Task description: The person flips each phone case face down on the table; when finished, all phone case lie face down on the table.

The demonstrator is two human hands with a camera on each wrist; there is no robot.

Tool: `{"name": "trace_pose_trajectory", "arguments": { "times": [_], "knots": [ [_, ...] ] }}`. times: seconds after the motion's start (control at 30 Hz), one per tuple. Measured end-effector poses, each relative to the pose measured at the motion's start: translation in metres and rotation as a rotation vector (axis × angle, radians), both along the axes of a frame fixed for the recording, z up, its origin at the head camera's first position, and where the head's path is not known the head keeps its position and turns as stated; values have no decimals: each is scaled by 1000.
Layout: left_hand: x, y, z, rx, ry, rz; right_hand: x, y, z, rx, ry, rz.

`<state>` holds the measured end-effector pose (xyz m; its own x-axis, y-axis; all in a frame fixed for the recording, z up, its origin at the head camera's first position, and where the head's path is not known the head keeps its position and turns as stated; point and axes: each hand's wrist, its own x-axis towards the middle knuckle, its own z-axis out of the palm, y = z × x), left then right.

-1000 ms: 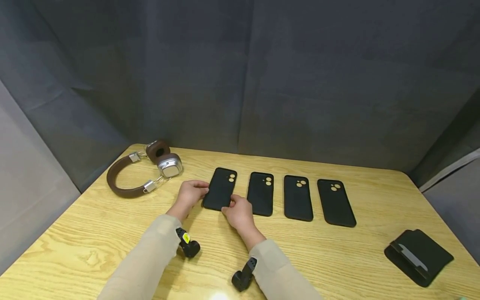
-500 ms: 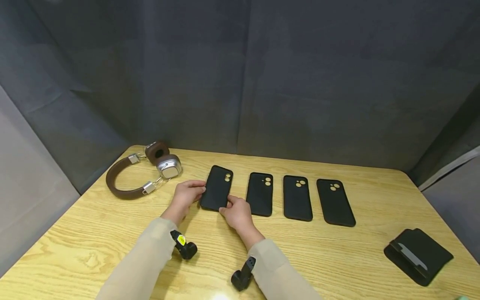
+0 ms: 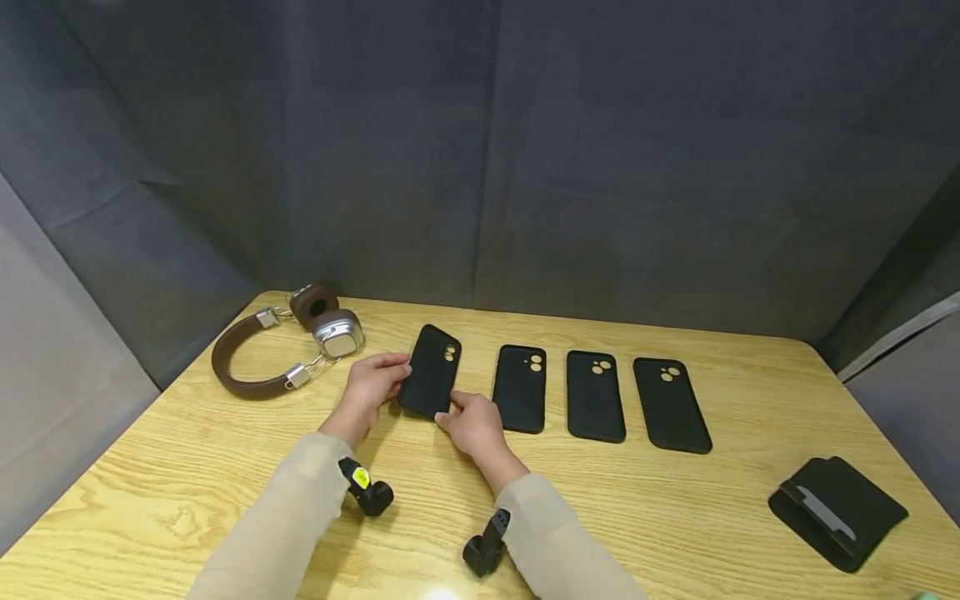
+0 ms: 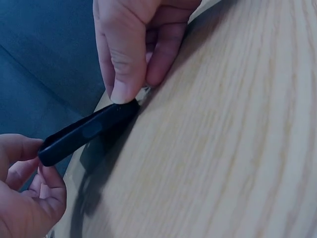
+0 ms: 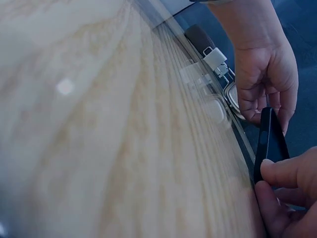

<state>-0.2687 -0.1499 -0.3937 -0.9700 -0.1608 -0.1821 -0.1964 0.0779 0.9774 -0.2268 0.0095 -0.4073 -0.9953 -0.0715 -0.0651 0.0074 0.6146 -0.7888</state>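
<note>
Pinching the leftmost phone case (image 3: 431, 371) at frame centre, our left hand (image 3: 372, 385) and right hand (image 3: 471, 423) tilt it off the table (image 3: 675, 517), clear of its row.

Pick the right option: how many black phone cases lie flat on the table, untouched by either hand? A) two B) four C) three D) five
C: three cases lie flat in a row, while the left hand and right hand hold a fourth case tilted off the table.
</note>
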Motion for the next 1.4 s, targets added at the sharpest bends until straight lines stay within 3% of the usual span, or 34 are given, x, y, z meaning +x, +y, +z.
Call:
{"name": "trace_pose_trajectory", "arguments": {
  "times": [0.33,0.63,1.03,1.4],
  "knots": [
    [0,12,10,35,30,-31,-1,2,-1,52,33,51],
    [0,20,18,35,4,-79,-2,2,-1,77,25,70],
    [-4,32,25,58,-55,-174,-2,2,1,45,20,66],
    [-7,34,23,96,-72,-213,0,3,-1,-14,24,26]
  ]
}}
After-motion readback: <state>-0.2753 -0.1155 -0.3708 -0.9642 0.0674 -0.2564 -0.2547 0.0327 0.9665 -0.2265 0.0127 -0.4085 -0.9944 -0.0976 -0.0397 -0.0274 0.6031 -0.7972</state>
